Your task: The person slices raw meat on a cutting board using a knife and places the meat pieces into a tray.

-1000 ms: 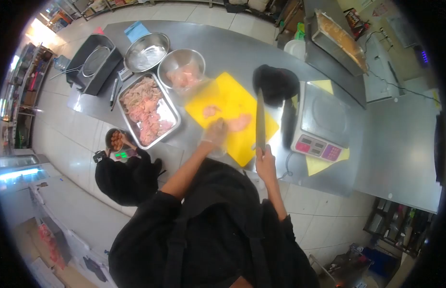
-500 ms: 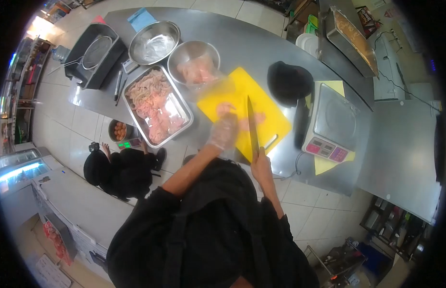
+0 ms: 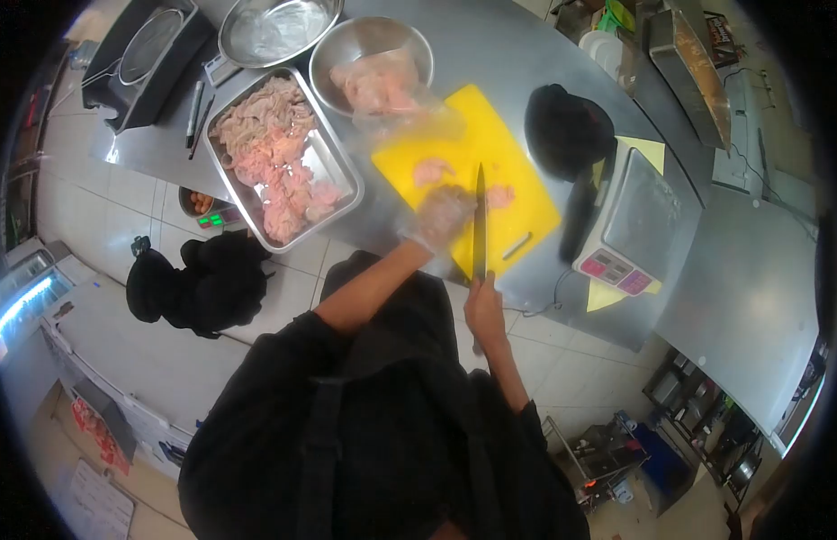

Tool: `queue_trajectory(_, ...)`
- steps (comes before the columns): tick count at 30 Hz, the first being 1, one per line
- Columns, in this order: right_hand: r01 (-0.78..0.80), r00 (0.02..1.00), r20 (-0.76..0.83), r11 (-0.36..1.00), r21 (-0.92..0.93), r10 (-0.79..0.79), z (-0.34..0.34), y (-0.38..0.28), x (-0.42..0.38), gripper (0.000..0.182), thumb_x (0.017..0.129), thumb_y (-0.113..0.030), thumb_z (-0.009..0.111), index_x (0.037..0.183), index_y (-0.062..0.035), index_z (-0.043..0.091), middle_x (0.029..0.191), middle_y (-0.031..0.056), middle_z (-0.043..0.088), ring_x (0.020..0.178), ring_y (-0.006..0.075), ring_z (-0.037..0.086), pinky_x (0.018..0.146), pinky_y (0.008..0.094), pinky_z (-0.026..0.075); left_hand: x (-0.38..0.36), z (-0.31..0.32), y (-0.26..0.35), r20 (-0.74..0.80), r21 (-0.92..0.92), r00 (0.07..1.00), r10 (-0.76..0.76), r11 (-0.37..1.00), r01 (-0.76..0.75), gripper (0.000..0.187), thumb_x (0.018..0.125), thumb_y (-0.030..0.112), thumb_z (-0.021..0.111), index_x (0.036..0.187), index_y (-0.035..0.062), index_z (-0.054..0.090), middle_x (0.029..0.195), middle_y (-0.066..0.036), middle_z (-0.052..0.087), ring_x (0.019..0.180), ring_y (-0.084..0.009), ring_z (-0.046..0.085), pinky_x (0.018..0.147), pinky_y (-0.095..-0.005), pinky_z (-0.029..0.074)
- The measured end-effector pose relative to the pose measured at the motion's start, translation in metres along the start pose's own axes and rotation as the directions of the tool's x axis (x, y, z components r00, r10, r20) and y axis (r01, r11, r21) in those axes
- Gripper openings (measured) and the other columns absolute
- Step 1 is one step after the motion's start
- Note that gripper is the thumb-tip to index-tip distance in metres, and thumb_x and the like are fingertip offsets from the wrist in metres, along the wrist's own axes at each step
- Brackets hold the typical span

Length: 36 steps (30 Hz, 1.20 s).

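My right hand [image 3: 485, 306] is closed around the handle of a long kitchen knife [image 3: 481, 211], its blade lying across the yellow cutting board [image 3: 526, 211]. Against the blade's left side rests my left hand [image 3: 444, 216], in a clear plastic glove, fingers curled down on the board; what lies under them is hidden. One piece of raw pale-pink meat [image 3: 432, 171] sits just beyond the left hand, and a smaller raw meat piece [image 3: 500, 196] is right of the blade. A steel bowl [image 3: 423, 54] behind the board holds more meat in a clear plastic bag [image 3: 382, 85].
A steel tray [image 3: 346, 184] of cut raw meat stands left of the board. A black cap-like item [image 3: 567, 132] and a digital scale [image 3: 627, 225] are on the right. Another steel bowl [image 3: 279, 31] and a grey bin [image 3: 157, 85] stand at back left. A person in black [image 3: 202, 279] is at left.
The view has shifted, so the tray and bowls appear higher and further left. My left hand has moved right, up to the blade. A small meat piece now lies apart, right of the knife.
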State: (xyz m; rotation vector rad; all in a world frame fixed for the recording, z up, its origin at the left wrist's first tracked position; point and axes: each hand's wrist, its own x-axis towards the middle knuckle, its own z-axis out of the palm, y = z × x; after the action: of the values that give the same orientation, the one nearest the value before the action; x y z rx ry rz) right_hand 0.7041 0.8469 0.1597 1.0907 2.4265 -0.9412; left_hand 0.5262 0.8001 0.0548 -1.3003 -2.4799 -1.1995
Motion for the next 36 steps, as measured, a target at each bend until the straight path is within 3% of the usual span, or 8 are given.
queue_trajectory(7, 0.045, 0.995, -0.094, 0.999, -0.005, -0.045, 0.006, -0.024, 0.073, 0.025, 0.102, -0.018, 0.045, 0.111, 0.0046, 0.043, 0.085, 0.0384, 0.062, 0.085, 0.0563, 0.061, 0.073, 0.0630, 0.047, -0.001, -0.012, 0.006, 0.021, -0.056, 1.000, 0.010, 0.998, -0.009, 0.009, 0.081, 0.019, 0.066, 0.088, 0.0129, 0.066, 0.077, -0.009, 0.061, 0.074, -0.0294, 0.062, 0.062, -0.0426, 0.050)
queue_trajectory(22, 0.074, 0.985, -0.155, 0.996, -0.054, -0.081, 0.010, -0.030, 0.087, 0.026, 0.102, -0.022, 0.044, 0.112, 0.0016, 0.043, 0.095, 0.0381, 0.063, 0.093, 0.0553, 0.061, 0.082, 0.0629, 0.046, -0.024, -0.012, -0.011, 0.322, 0.169, 0.929, 0.180, 0.955, -0.243, 0.010, 0.086, 0.019, 0.063, 0.090, 0.0094, 0.065, 0.083, -0.011, 0.062, 0.080, -0.0307, 0.063, 0.070, -0.0422, 0.051)
queue_trajectory(25, 0.066, 0.982, -0.172, 0.996, -0.068, -0.077, 0.006, -0.033, 0.085, 0.027, 0.102, -0.023, 0.044, 0.112, 0.0017, 0.043, 0.094, 0.0384, 0.063, 0.092, 0.0562, 0.061, 0.082, 0.0627, 0.047, -0.033, -0.029, -0.004, 0.290, -0.099, 0.937, 0.194, 0.980, -0.173, 0.011, 0.088, 0.018, 0.063, 0.091, 0.0085, 0.066, 0.082, -0.012, 0.063, 0.079, -0.0318, 0.064, 0.073, -0.0423, 0.052)
queue_trajectory(27, 0.066, 0.981, -0.179, 0.994, -0.085, -0.081, 0.008, -0.032, 0.084, 0.027, 0.102, -0.023, 0.044, 0.113, 0.0019, 0.042, 0.094, 0.0387, 0.063, 0.091, 0.0567, 0.061, 0.082, 0.0627, 0.047, -0.021, -0.063, 0.013, 0.230, -0.208, 0.971, -0.071, 0.971, 0.120, 0.013, 0.093, 0.020, 0.061, 0.094, 0.0077, 0.066, 0.084, -0.014, 0.064, 0.081, -0.0312, 0.064, 0.075, -0.0419, 0.052)
queue_trajectory(28, 0.080, 0.980, -0.180, 0.995, -0.053, -0.088, 0.008, -0.028, 0.085, 0.027, 0.102, -0.023, 0.044, 0.112, 0.0022, 0.043, 0.093, 0.0387, 0.063, 0.091, 0.0570, 0.061, 0.081, 0.0627, 0.047, -0.014, -0.069, 0.015, 0.228, -0.202, 0.971, -0.078, 0.971, 0.126, 0.013, 0.093, 0.020, 0.061, 0.094, 0.0077, 0.066, 0.084, -0.014, 0.064, 0.081, -0.0312, 0.064, 0.075, -0.0419, 0.052)
queue_trajectory(30, 0.101, 0.978, -0.181, 0.995, -0.023, -0.104, 0.006, -0.026, 0.085, 0.027, 0.102, -0.023, 0.045, 0.112, 0.0025, 0.043, 0.093, 0.0387, 0.063, 0.091, 0.0573, 0.060, 0.081, 0.0627, 0.047, 0.008, -0.069, 0.013, 0.130, -0.511, 0.964, -0.234, 0.817, 0.267, 0.017, 0.095, 0.022, 0.059, 0.098, 0.0063, 0.066, 0.088, -0.016, 0.065, 0.083, -0.0329, 0.064, 0.075, -0.0429, 0.051)
queue_trajectory(34, 0.104, 0.963, -0.248, 0.995, -0.006, -0.102, -0.004, -0.014, 0.068, 0.025, 0.102, -0.021, 0.044, 0.109, 0.0030, 0.045, 0.090, 0.0383, 0.063, 0.090, 0.0568, 0.060, 0.076, 0.0621, 0.047, 0.021, -0.045, -0.015, 0.113, -0.500, 0.991, -0.077, 0.857, 0.123, 0.019, 0.096, 0.023, 0.057, 0.102, 0.0063, 0.066, 0.095, -0.016, 0.066, 0.086, -0.0341, 0.064, 0.077, -0.0425, 0.051)
queue_trajectory(36, 0.127, 0.948, -0.295, 0.992, 0.017, -0.116, -0.008, -0.007, 0.059, 0.024, 0.102, -0.021, 0.044, 0.108, 0.0029, 0.046, 0.089, 0.0379, 0.063, 0.089, 0.0564, 0.060, 0.074, 0.0617, 0.047, 0.028, -0.058, -0.024, 0.220, 0.036, 0.968, 0.121, 0.991, -0.132, 0.023, 0.095, 0.024, 0.057, 0.106, 0.0056, 0.065, 0.099, -0.015, 0.067, 0.090, -0.0340, 0.065, 0.080, -0.0430, 0.051)
